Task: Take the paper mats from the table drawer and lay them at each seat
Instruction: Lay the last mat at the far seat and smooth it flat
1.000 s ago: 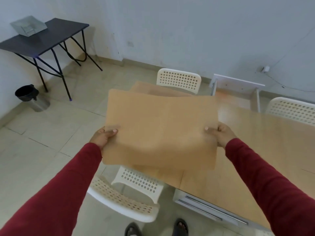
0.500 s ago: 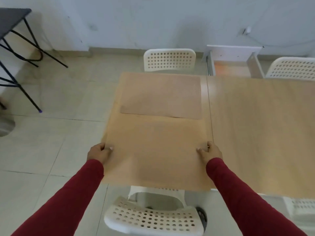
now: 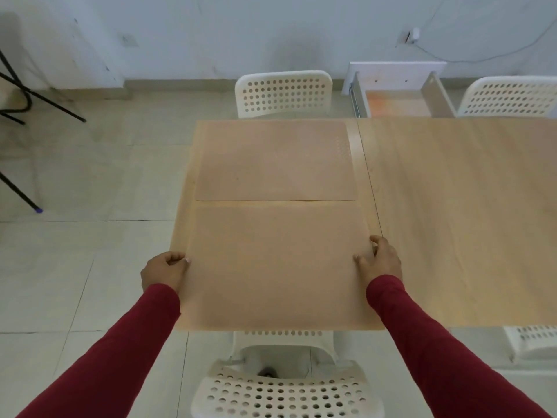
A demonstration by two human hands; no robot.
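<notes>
Now near mat [image 3: 272, 267] flat, edges between fingers [image 3: 366, 260]

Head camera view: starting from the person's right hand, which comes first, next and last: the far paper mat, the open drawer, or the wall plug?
Measured from the right hand, which grips the near mat:
1. Far paper mat, lying flat just beyond on the table.
2. Open drawer, pulled out past the table's far edge.
3. Wall plug, up on the back wall.

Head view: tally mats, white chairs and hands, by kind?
Tan paper mats: 2, the near mat held at its side edges by the left hand and right hand, the far mat lying flat.
White perforated plastic chairs: 4.
Hands: 2.
Total: 8.
</notes>
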